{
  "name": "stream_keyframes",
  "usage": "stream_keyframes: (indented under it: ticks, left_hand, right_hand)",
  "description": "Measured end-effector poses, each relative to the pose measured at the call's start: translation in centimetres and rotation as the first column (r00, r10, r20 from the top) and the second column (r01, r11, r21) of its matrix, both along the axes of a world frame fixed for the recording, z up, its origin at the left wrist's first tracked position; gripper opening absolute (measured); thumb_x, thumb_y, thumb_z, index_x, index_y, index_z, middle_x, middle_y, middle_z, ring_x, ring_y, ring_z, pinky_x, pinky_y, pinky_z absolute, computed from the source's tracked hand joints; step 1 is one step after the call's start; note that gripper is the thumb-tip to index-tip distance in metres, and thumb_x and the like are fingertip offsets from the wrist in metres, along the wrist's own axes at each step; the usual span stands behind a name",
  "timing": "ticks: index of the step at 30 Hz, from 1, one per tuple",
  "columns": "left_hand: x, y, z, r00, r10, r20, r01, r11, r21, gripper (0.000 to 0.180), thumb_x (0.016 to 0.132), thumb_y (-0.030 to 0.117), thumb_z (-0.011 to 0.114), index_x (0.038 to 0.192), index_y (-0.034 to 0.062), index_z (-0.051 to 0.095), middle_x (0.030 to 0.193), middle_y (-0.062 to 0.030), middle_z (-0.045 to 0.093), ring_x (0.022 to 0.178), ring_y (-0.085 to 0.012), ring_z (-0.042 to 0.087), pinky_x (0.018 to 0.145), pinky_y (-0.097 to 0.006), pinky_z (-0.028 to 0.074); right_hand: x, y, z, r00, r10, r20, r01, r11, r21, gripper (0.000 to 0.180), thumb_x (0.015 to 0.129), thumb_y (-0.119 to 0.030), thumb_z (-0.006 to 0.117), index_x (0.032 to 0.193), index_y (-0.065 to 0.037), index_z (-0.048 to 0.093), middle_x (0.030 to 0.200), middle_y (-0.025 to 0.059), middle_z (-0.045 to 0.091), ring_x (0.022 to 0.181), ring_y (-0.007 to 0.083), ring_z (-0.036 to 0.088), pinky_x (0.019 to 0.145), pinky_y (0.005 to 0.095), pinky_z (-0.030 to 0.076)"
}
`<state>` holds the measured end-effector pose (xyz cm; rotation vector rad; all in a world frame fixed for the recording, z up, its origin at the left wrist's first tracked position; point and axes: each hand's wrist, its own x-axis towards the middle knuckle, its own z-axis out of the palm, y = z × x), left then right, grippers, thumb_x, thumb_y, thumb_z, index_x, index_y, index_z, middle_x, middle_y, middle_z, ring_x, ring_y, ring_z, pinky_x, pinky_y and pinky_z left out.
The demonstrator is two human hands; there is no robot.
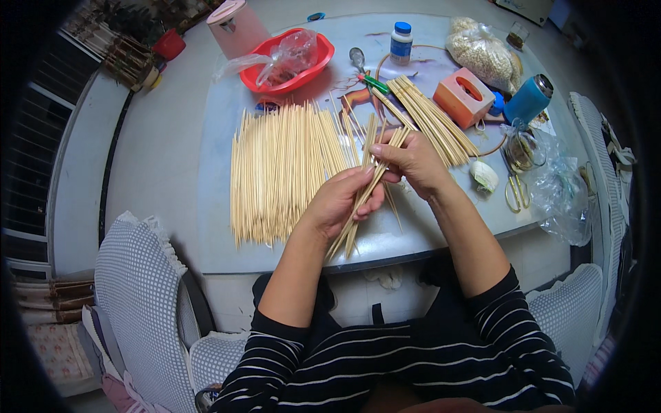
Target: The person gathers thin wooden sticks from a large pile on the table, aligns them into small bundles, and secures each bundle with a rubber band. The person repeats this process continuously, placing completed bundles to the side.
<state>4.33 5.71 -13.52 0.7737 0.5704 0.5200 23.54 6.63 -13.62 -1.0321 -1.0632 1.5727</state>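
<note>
Step in hand: sorting sticks, as it looks; a small bundle of bamboo sticks (363,199) is held between both hands in the centre of the frame, over the near edge of the table (172,158).
Left hand (341,203): fingers curled shut around the lower half of the bundle, thumb across the top; the stick ends poke out below the palm toward the lower middle of the frame.
Right hand (413,162): fingers pinched closed on the upper ends of the same bundle, just right of centre.
Big pile (279,172): a wide spread of loose sticks lying flat on the table, left of centre, just beside the left hand.
Second pile (430,120): a tighter sheaf lying slantwise, upper right of centre, just above the right hand.
Loose sticks: a few singles lie between the two piles, under the hands.
Around: a red bowl (303,65) with a clear bag in it at upper centre, a pill bottle (401,41), an orange box (463,96), a blue flask (529,100) and scissors (515,193) at right.
Next move calls for: a judgement only; a light pinch on one or a few sticks while the left hand keeps the rest from fanning out or slipping off the table edge.
</note>
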Motion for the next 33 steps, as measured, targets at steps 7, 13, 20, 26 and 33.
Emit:
stream_keyframes:
  ticks: [7, 13, 20, 26, 33]
  left_hand:
    - [-1.8, 1.0, 0.5, 0.951, 0.29, -0.106, -0.287, 0.957, 0.039, 0.029, 0.104, 0.031, 0.051, 0.1, 0.0036, 0.059, 0.055, 0.0077, 0.028, 0.044, -0.0023, 0.025, 0.038, -0.02, 0.02]
    - [-2.3, 1.8, -0.6, 0.939, 0.341, -0.039, -0.341, 0.94, 0.004, 0.028, 0.104, 0.03, 0.052, 0.093, 0.0051, 0.058, 0.054, 0.0072, 0.033, 0.043, -0.003, 0.027, 0.038, -0.019, 0.023]
    - [-2.2, 1.6, -0.6, 0.946, 0.318, -0.058, -0.319, 0.948, -0.002, 0.027, 0.104, 0.028, 0.053, 0.092, 0.0053, 0.059, 0.055, 0.0073, 0.033, 0.044, -0.0032, 0.028, 0.038, -0.019, 0.024]
    - [-2.1, 1.7, -0.6, 0.948, 0.309, -0.073, -0.308, 0.951, 0.031, 0.024, 0.102, 0.026, 0.055, 0.093, 0.005, 0.059, 0.055, 0.0072, 0.035, 0.044, -0.0029, 0.028, 0.038, -0.019, 0.023]
    - [-2.0, 1.5, -0.7, 0.948, 0.3, -0.106, -0.296, 0.954, 0.05, 0.021, 0.101, 0.026, 0.058, 0.094, 0.0055, 0.059, 0.057, 0.0077, 0.036, 0.044, -0.0023, 0.028, 0.038, -0.019, 0.022]
  right_hand:
    - [3.8, 1.4, 1.0, 0.85, -0.235, 0.471, 0.108, 0.954, 0.281, 0.022, 0.086, -0.022, 0.074, 0.095, -0.003, 0.071, 0.078, 0.0021, 0.066, 0.067, 0.0107, 0.06, 0.062, 0.0253, 0.048]
    - [4.3, 1.5, -1.4, 0.261, -0.183, 0.948, -0.214, 0.947, 0.241, 0.017, 0.078, -0.012, 0.071, 0.092, -0.002, 0.071, 0.092, 0.0176, 0.069, 0.087, 0.0325, 0.067, 0.078, 0.0423, 0.053]
    - [5.4, 1.6, -3.1, 0.002, -0.162, 0.987, -0.189, 0.969, 0.159, 0.011, 0.074, -0.004, 0.067, 0.084, -0.004, 0.069, 0.094, 0.0163, 0.067, 0.092, 0.0337, 0.065, 0.082, 0.0427, 0.052]
    - [6.1, 1.6, -3.4, -0.128, -0.085, 0.988, -0.162, 0.985, 0.064, 0.013, 0.074, 0.0, 0.062, 0.083, -0.004, 0.07, 0.091, 0.0183, 0.069, 0.091, 0.0353, 0.066, 0.081, 0.0439, 0.052]
    - [5.2, 1.9, -1.8, -0.156, 0.059, 0.986, -0.215, 0.972, -0.092, 0.019, 0.08, -0.001, 0.059, 0.094, 0.001, 0.072, 0.101, 0.0214, 0.07, 0.096, 0.037, 0.068, 0.084, 0.045, 0.054]
